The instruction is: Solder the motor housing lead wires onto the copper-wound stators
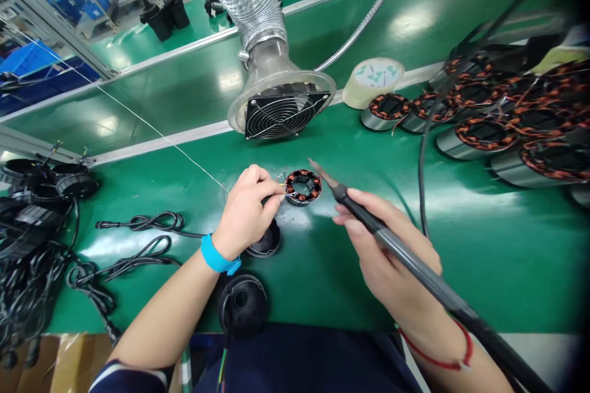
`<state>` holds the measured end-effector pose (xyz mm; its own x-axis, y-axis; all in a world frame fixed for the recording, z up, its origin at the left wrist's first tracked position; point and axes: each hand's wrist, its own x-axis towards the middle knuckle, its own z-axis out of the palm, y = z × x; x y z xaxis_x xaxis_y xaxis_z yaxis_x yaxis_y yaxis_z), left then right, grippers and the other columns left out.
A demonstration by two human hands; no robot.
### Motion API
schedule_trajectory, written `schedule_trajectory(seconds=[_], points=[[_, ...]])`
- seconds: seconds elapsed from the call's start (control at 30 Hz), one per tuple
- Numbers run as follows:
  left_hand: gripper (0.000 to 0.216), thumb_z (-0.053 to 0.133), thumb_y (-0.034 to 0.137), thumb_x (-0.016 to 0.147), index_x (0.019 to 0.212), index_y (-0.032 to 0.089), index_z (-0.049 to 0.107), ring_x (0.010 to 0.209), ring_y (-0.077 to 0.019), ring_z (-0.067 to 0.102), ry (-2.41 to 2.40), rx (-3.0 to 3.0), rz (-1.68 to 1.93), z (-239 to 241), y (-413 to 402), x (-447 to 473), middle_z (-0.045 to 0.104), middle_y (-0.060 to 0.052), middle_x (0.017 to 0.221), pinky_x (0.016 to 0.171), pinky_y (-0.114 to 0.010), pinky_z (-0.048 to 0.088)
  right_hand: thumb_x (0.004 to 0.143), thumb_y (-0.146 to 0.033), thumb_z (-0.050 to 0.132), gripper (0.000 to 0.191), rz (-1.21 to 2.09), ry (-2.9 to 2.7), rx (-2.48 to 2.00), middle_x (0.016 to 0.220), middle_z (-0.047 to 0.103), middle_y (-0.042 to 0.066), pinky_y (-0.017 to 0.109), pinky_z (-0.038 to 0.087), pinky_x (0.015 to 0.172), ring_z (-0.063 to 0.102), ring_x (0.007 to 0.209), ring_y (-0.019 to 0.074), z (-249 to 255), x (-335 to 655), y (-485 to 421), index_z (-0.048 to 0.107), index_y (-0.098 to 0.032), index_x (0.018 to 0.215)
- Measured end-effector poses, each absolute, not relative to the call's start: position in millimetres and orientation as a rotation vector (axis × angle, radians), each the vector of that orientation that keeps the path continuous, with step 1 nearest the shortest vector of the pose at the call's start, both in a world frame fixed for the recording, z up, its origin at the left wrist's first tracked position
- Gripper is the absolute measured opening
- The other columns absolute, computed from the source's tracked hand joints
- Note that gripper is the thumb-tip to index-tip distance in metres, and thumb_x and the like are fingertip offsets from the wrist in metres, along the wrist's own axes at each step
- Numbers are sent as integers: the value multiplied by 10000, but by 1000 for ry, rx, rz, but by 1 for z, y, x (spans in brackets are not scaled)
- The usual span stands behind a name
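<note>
My left hand [246,209], with a blue wristband, pinches a thin solder wire [152,129] and the lead wires at the left edge of a small copper-wound stator [303,186] on the green bench. My right hand [387,252] grips a dark soldering iron [369,221] like a pen. Its tip points up-left and hovers just right of the stator, a little apart from it. Two black round caps [265,242] [243,304] lie below my left hand.
A fume extractor fan [281,113] on a silver duct stands behind the stator. Several wound stators [483,132] are piled at the right, beside a tape roll [373,80]. Black cables [133,224] and black parts [46,181] lie at the left. The iron's cord [421,166] runs up the right.
</note>
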<state>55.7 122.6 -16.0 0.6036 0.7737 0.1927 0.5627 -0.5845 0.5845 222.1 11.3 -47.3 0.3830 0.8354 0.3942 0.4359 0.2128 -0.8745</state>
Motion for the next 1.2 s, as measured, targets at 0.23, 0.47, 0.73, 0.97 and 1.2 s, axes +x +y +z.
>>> schedule_trajectory(seconds=[0.23,0.47,0.73,0.97,1.2], points=[[117,586,101,832,811,163,683,824,-162,505,1057,2380,598,-17,124,58,505,-34,826,740,-310,451,743,-82,679,342,323,-1160,-1315,847,653,5,277,536,540,647,605,134,-74,218,-9,623,-225,1049],[117,586,102,831,816,161,686,819,-157,508,1043,2392,609,-18,124,59,498,-31,815,730,-302,448,740,-73,680,337,340,-1173,-1309,811,666,1,255,542,526,655,601,130,-71,217,-8,619,-212,1040],[124,572,108,836,818,171,678,818,-158,508,1061,2396,589,-18,124,59,496,-32,825,732,-306,450,763,-152,682,288,359,-1184,-1366,831,694,18,295,573,554,672,600,153,-74,214,-9,615,-224,1034],[113,584,100,831,814,161,677,822,-154,516,1067,2384,592,-18,125,60,501,-29,825,744,-303,454,757,-160,692,286,349,-1172,-1384,845,695,23,293,578,546,683,602,160,-74,214,-10,620,-224,1026],[118,589,90,826,825,153,688,812,-150,516,1061,2367,605,-18,124,61,494,-27,814,742,-300,456,764,-152,686,289,303,-1222,-1386,842,693,21,285,574,545,683,607,154,-73,212,-9,622,-226,1036]])
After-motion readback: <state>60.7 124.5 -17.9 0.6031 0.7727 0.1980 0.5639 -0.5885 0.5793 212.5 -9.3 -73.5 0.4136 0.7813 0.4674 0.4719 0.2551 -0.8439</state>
